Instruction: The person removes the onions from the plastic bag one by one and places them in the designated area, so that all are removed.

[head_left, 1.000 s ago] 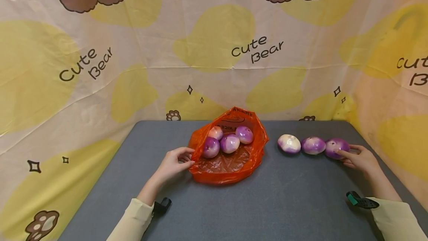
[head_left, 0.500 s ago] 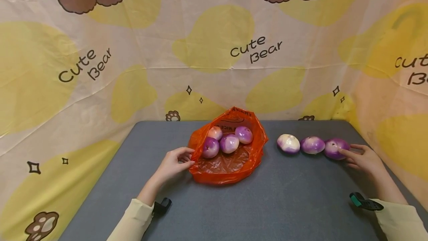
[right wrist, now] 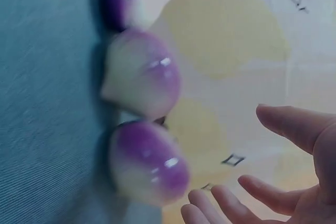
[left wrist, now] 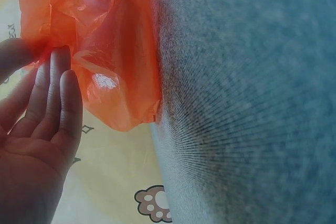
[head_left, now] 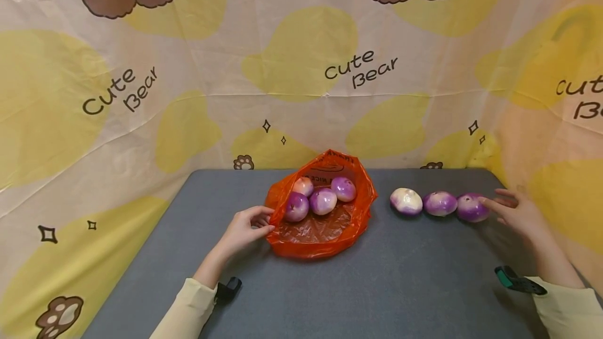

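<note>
A red plastic bag (head_left: pixel 315 251) lies on its side on the table, its mouth facing me. My left hand (head_left: pixel 244 228) pinches the left edge of its mouth between thumb and fingers; the left wrist view shows the fingertips at the bag's film (left wrist: pixel 113 51). Several glossy purple-and-white onions (head_left: pixel 323 201) rest inside, one of them pinkish orange. Right of the bag, a white-topped onion (head_left: pixel 406 202), a middle onion (head_left: pixel 440 203) and a right-hand onion (head_left: pixel 472 207) form a row. Beside the right-hand onion, my right hand (head_left: pixel 523 217) hovers with spread fingers, holding nothing.
The grey table (head_left: pixel 377 286) reaches back to a patterned cloth backdrop (head_left: pixel 301 56). Another side of the cloth (head_left: pixel 565 187) hangs close by my right forearm. A dark strap (head_left: pixel 520 280) is on the right wrist, a black one (head_left: pixel 229 290) on the left.
My right hand has let go of the right-hand onion and drawn back a little to the right, its fingers opening. The left hand and the bag stay in place.
</note>
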Motion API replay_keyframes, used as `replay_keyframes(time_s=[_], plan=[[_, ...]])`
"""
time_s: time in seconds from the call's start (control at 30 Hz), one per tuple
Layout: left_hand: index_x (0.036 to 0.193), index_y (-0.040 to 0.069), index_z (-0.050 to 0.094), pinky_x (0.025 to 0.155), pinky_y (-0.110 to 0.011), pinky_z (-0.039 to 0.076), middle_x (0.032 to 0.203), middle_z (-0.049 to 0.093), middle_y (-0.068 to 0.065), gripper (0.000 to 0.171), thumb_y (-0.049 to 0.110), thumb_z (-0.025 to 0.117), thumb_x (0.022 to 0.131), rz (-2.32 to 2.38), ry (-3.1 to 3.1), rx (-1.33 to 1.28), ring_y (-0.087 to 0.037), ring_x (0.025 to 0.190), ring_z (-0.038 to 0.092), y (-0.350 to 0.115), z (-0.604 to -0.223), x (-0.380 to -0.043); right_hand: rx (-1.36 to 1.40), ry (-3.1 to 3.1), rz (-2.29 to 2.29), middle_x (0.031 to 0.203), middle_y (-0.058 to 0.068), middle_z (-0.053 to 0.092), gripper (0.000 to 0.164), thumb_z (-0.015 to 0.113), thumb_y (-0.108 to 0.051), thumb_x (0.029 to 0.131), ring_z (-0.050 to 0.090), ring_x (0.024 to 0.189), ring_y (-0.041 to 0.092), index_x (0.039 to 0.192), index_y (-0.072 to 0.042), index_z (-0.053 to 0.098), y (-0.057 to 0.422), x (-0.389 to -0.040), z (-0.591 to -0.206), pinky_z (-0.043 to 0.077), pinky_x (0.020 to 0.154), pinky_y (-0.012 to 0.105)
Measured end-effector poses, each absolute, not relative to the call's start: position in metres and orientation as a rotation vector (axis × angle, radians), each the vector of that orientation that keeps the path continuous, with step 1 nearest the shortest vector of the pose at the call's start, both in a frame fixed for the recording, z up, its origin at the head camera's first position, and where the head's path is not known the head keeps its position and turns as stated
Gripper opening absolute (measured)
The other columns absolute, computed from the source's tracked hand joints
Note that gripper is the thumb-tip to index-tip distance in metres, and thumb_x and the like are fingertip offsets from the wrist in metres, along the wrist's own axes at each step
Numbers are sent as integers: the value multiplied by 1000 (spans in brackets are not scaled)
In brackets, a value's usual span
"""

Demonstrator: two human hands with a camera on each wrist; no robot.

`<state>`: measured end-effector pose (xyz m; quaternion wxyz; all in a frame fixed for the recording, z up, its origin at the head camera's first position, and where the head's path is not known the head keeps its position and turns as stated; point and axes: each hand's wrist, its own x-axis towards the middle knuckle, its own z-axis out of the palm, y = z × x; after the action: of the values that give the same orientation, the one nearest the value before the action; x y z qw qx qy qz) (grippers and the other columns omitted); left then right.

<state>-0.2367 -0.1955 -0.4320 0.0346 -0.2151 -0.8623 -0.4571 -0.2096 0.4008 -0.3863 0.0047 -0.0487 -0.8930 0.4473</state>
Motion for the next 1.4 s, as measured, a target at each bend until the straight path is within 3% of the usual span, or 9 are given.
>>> replay_keyframes(time_s=[0.37,0.43,0.53,0.6,0.67,0.73,0.87,0.93,1.4], plan=[[110,11,66,73,-26,54,91,69,-2,30,14,75,81,-1397,-2650,-663,-13,79,64,-195,-431,-236,-107,-2797,1341,137,43,31,79,52,-41,95,47,73,-21,143,12,19,382,-208,-359,48,62,10],[110,11,66,73,-26,54,90,69,-2,30,14,74,81,-1391,-2651,-663,-13,79,64,-196,-431,-236,-108,-2808,1292,138,41,32,79,51,-43,95,58,84,-5,145,10,20,375,-207,-353,45,61,9],[109,10,66,73,-26,54,90,69,-3,30,14,74,81,-1387,-2654,-660,-13,78,64,-196,-430,-236,-76,-2781,1247,137,38,38,77,53,-44,94,60,102,22,145,6,25,360,-207,-345,42,62,7],[110,10,66,72,-26,54,90,69,-3,30,14,74,81,-1386,-2654,-657,-13,78,64,-196,-430,-236,-41,-2761,1240,136,35,40,74,54,-43,93,59,103,21,144,4,28,349,-208,-341,40,63,7],[110,10,67,72,-26,54,90,69,-3,30,13,75,81,-1384,-2656,-652,-13,78,64,-196,-430,-236,-6,-2739,1253,135,32,44,72,56,-42,93,61,87,0,143,1,31,338,-210,-338,43,65,7],[110,10,67,72,-26,54,90,69,-2,30,13,74,81,-1382,-2653,-650,-13,78,64,-196,-430,-236,20,-2737,1259,136,30,45,71,57,-43,92,62,87,0,143,-1,32,325,-214,-334,49,73,16],[110,10,66,72,-25,54,90,69,-2,30,13,74,81,-1370,-2653,-659,-13,78,64,-195,-431,-235,63,-2758,1251,138,26,46,71,56,-48,91,56,115,37,144,-5,35,302,-221,-329,50,89,43],[110,10,66,72,-25,54,89,69,-2,30,13,74,81,-1370,-2654,-662,-13,78,64,-195,-431,-235,97,-2759,1273,138,25,45,70,56,-48,91,48,122,45,143,-6,35,290,-225,-328,44,94,53],[110,10,66,72,-25,54,88,67,-1,30,13,74,81,-1368,-2664,-646,-13,78,64,-194,-431,-235,261,-2744,1398,137,19,50,65,64,-47,87,49,123,42,137,-10,45,225,-250,-332,41,99,55]])
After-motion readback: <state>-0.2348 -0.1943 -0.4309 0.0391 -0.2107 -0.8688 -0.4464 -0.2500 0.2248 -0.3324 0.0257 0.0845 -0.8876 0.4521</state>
